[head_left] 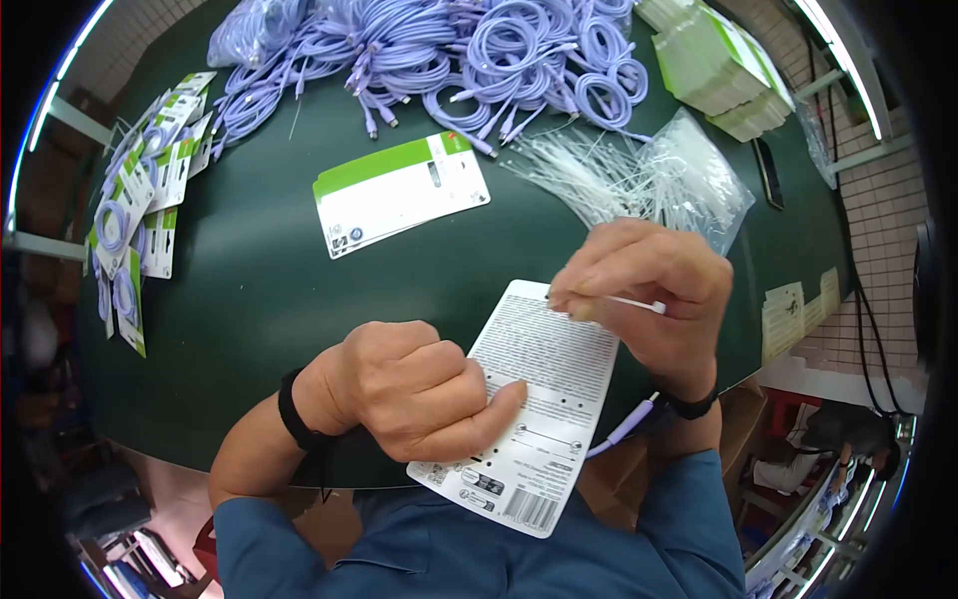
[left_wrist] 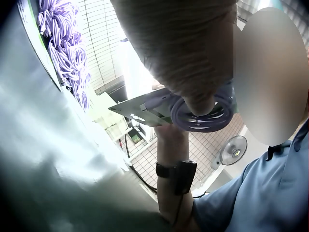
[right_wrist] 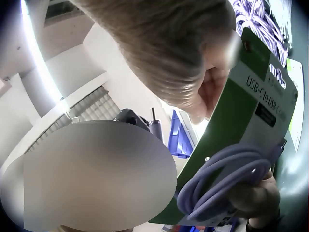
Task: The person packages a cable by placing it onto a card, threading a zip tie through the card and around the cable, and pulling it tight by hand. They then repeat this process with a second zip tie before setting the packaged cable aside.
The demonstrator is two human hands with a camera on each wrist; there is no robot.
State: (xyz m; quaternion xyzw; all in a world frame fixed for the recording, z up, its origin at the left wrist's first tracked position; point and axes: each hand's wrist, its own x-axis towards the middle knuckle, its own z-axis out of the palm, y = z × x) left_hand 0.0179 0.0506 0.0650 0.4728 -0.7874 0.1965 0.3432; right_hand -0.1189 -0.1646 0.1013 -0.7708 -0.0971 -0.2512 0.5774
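Note:
A printed packaging card [head_left: 544, 389] is held back side up over the table edge, and my left hand [head_left: 429, 394] grips it along its left side with curled fingers. On the card's green and white front, lettered "USB-C to USB-C", lies a coiled lilac USB cable [right_wrist: 224, 176], with left-hand fingers [right_wrist: 253, 195] through and against the coil. One cable plug [head_left: 639, 424] sticks out past the card's right edge. My right hand [head_left: 659, 290] pinches a thin white cable tie [head_left: 639, 302] at the card's top corner, its small head pointing right.
A stack of blank cards [head_left: 399, 195] lies ahead on the dark green table [head_left: 249, 299]. Loose cable ties [head_left: 599, 170] spill from a clear bag [head_left: 699, 175]. Lilac cables [head_left: 429, 40] heap at the back. Finished carded cables [head_left: 150, 190] pile left; bundled cards [head_left: 718, 70] stand back right.

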